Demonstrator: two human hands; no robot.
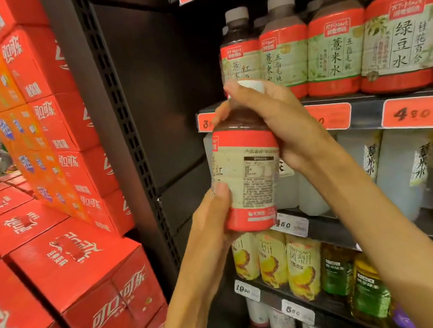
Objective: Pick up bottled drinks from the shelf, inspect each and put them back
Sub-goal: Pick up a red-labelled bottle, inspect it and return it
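In front of the shelf (365, 109), a bottle (245, 176) is held upright, clear of the rack, between two hands. The left hand (213, 221) cups its base, fingers curled round the red lower band, thumb on the label (printed back panel facing the camera). The right hand (274, 123) clamps the shoulder and white cap from above. Behind, matching bottles (332, 43) stand in a row; at left, red cartons (63, 261) are stacked.

Head view, facing forward, close to shelf (365, 107), perhaps tilted
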